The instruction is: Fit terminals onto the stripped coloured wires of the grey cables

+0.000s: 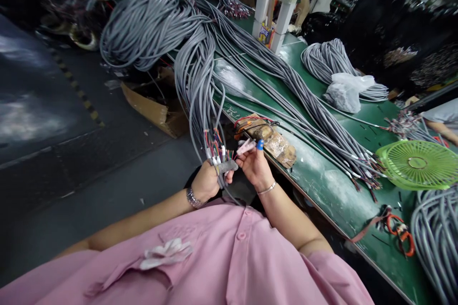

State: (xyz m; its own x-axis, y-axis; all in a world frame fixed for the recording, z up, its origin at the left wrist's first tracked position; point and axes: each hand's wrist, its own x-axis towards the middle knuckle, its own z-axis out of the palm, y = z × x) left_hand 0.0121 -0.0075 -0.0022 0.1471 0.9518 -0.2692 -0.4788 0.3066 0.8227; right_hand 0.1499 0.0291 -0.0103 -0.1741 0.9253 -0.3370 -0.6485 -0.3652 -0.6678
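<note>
My left hand (207, 182) is closed around a bunch of grey cable ends below the table edge, its thumb in a grey cover lying across them. White sleeves and thin coloured wires (214, 142) stick up from the grip. Close beside it, my right hand (256, 167) has its palm up and its fingers curled at the wire tips; what it pinches is too small to make out. A blue cover (260, 144) sits on one of its fingertips. A pale pink piece (246, 147) shows at its fingers, either a finger wrap or a held item.
Long grey cables (286, 81) run along the green table (322, 205). A taped brown block (274, 140) lies at the near edge. Further right are a green fan (417, 162) and orange-handled scissors (400, 233). Below left stands a cardboard box (146, 109). Other people work behind and at right.
</note>
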